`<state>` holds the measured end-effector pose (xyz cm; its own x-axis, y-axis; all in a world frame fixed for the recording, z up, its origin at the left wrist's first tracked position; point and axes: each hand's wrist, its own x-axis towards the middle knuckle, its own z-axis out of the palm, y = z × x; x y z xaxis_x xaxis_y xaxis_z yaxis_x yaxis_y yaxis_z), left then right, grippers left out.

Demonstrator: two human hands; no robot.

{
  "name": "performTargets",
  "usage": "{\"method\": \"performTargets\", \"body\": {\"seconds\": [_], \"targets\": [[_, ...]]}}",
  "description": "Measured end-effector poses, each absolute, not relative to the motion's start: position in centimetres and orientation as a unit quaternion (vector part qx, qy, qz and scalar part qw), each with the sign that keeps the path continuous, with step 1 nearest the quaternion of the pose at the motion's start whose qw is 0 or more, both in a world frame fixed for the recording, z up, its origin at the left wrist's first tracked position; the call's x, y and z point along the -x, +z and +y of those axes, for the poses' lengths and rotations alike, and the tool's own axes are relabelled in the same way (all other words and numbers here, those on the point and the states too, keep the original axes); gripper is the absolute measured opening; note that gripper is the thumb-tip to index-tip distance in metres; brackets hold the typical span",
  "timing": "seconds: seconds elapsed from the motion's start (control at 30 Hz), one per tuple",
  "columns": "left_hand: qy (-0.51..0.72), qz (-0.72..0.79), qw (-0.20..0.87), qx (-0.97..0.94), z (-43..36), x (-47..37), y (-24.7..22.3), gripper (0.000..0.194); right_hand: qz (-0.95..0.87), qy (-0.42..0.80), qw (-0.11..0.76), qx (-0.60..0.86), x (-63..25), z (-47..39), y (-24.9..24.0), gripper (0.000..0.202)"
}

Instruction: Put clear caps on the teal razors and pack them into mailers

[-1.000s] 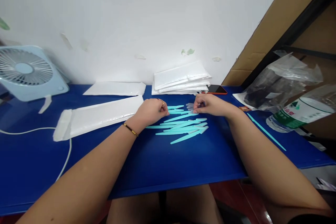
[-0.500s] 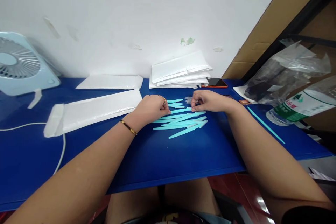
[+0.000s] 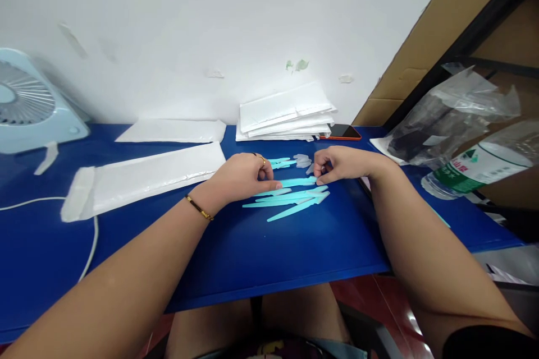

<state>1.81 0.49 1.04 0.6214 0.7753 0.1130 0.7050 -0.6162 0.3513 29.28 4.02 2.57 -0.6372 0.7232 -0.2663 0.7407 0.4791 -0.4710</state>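
Note:
My left hand [image 3: 251, 175] is closed on the handle of a turquoise eyebrow razor [image 3: 298, 182], thumb along the handle. At the razor's other end, my right hand [image 3: 336, 164] pinches the tip between thumb and finger; any small cap there is hidden by the fingers. Nearer to me lie several loose turquoise razors [image 3: 290, 202], side by side with heads to the right. Behind my left fingers a few more razors [image 3: 283, 163] lie partly hidden. A small heap of clear plastic caps [image 3: 302, 160] sits between my hands, toward the wall.
White padded packets are stacked [image 3: 284, 115] at the wall, beside a phone [image 3: 343, 132]. Two more white packets [image 3: 147, 179] lie left. A fan [image 3: 33, 101] stands far left with a cable. On the right are a plastic bag [image 3: 442, 118] and a water bottle [image 3: 475, 171].
Both hands have moved slightly toward me with a razor between them. The right hand has shifted off the clear caps, which show more now. The view has turned a little right.

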Motion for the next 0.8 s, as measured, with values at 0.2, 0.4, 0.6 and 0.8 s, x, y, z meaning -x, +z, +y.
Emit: {"method": "performTargets", "body": {"seconds": [0.2,0.4,0.6,0.8], "targets": [[0.120,0.417,0.094,-0.896,0.7,-2.0,0.4,0.024,0.870,-0.259,-0.063,-0.415,-28.4,3.7,2.6,0.033],[0.090,0.456,-0.012,-0.885,2.0,-0.7,0.1,0.025,0.863,-0.202,-0.097,-0.452,-28.8,4.4,2.0,0.032],[0.117,0.492,0.060,-0.861,1.8,-0.3,0.7,0.028,0.866,-0.199,-0.095,-0.448,-28.1,3.8,2.4,0.036],[0.063,0.441,0.122,-0.887,0.9,-1.3,0.7,0.030,0.889,-0.246,-0.025,-0.386,-26.2,3.0,2.3,0.030]]}}
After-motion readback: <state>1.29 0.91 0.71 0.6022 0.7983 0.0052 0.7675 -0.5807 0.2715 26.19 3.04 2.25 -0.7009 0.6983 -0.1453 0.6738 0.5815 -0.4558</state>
